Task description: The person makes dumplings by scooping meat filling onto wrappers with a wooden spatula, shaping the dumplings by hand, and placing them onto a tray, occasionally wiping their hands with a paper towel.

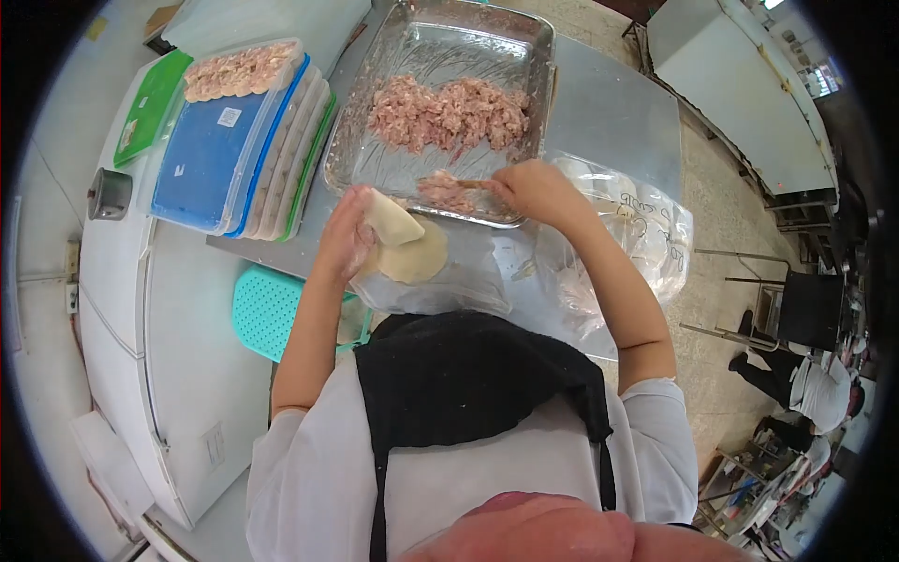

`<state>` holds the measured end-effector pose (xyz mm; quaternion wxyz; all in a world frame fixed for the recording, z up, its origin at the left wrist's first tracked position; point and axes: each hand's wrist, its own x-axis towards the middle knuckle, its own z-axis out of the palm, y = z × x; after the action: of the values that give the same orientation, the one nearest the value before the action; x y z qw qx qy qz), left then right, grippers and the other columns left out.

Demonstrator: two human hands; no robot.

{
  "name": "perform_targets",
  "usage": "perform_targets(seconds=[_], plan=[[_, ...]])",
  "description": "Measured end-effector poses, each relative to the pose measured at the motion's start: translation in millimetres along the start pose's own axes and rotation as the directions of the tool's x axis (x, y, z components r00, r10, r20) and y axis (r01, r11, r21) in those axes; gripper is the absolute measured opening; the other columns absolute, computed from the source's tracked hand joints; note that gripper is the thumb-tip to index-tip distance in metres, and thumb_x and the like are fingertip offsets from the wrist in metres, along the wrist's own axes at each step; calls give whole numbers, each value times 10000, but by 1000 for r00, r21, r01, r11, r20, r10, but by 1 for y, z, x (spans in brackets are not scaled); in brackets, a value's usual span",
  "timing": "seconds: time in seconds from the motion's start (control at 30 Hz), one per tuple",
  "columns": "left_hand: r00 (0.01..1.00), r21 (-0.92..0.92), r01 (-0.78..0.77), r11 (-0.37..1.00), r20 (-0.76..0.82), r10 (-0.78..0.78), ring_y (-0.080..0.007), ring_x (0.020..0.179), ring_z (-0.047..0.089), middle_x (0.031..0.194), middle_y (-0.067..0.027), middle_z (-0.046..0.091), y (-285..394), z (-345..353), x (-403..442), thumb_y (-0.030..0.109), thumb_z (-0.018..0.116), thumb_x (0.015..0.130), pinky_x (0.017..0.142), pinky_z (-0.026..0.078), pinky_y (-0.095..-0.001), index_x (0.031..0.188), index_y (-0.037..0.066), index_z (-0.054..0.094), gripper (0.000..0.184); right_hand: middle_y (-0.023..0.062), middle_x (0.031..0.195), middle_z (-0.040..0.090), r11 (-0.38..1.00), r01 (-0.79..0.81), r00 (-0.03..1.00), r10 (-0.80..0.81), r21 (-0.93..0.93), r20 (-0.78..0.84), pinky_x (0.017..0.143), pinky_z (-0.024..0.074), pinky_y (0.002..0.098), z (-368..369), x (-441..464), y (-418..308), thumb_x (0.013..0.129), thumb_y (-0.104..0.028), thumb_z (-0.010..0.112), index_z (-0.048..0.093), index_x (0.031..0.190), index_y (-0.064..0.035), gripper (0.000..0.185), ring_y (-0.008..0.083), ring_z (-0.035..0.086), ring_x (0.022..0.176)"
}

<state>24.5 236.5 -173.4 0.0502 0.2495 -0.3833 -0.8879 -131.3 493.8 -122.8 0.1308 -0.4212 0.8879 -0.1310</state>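
My left hand [346, 232] is closed on a thin pale dough wrapper [394, 221], which stands out from the fingers. Just below it, a stack of round dough wrappers [414, 258] lies on clear plastic. My right hand [534, 190] grips a thin wooden stick [475, 184], its far end in a small lump of ground meat [443, 193] at the near side of a metal tray [345, 155]. A larger mound of ground meat [449, 114] lies across the middle of that tray. The stick's tip is hidden by meat.
Left of the tray stand stacked plastic boxes with blue and green lids [201, 183], the top one holding filled pieces [242, 71]. A clear plastic bag [646, 229] with pale contents lies at right. A turquoise basket or stool [267, 309] is below the table. Another person [817, 393] is far right.
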Motion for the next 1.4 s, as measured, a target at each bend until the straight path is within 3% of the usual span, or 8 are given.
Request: perform_targets(seconds=[0.3,0.37,0.47,0.6,0.67,0.87,0.93,1.4], plan=[[889,711,-301,636,451,-83,-159,968,592,965,-54,651,52,14,-14,140,567,915,833,479,-299,1010,21,652,174,145,778,661,975,-94,995,88,199,42,659,501,469,18,-8,-12,888,-302,522,696,825,-101,273,339,641,757],[662,672,-721,-169,740,119,-204,988,579,950,-79,648,58,10,-14,136,567,896,840,455,-306,951,34,673,158,138,775,661,992,-112,994,113,60,-6,655,496,461,-1,-6,-12,900,-336,515,691,837,-100,301,338,637,741],[734,691,-658,299,677,53,-208,980,536,925,-86,611,78,12,-14,175,552,903,849,418,-297,954,28,657,188,144,766,661,979,-145,989,140,-142,-46,655,491,487,7,-1,-10,904,-355,512,690,828,-96,324,348,636,737],[757,769,-635,-69,638,140,-204,942,564,978,-72,629,90,-2,4,202,573,899,821,434,-294,963,42,662,194,141,759,655,978,-191,978,197,-88,69,650,487,463,31,-11,-26,908,-367,519,694,872,-104,318,341,633,732],[891,754,-391,527,454,12,-167,918,565,1053,-54,617,94,-6,7,213,560,923,802,435,-279,993,39,649,208,139,754,649,980,-196,980,193,47,53,651,484,448,27,-16,-28,912,-377,516,697,914,-115,318,337,631,740],[983,76,-21,997,184,7,-194,1062,577,1154,-112,594,76,-16,43,146,530,942,920,463,-332,1199,-45,508,321,164,757,656,971,-239,963,234,-22,-135,673,499,451,-10,-15,-29,910,-349,498,680,799,-81,342,355,637,742],[988,70,-72,995,139,62,-212,1088,572,1173,-122,589,69,-15,53,173,493,960,953,452,-356,1208,-45,502,330,150,738,641,902,-232,939,306,-365,160,652,483,451,7,-10,-34,910,-358,520,681,865,-84,321,340,626,721],[959,-331,44,943,279,54,-322,1187,504,1289,-200,497,20,67,50,237,355,994,1044,377,-439,1284,-56,418,417,173,913,638,840,118,886,152,530,-438,726,474,352,17,15,-58,935,-244,551,642,1130,-66,279,261,618,832]])
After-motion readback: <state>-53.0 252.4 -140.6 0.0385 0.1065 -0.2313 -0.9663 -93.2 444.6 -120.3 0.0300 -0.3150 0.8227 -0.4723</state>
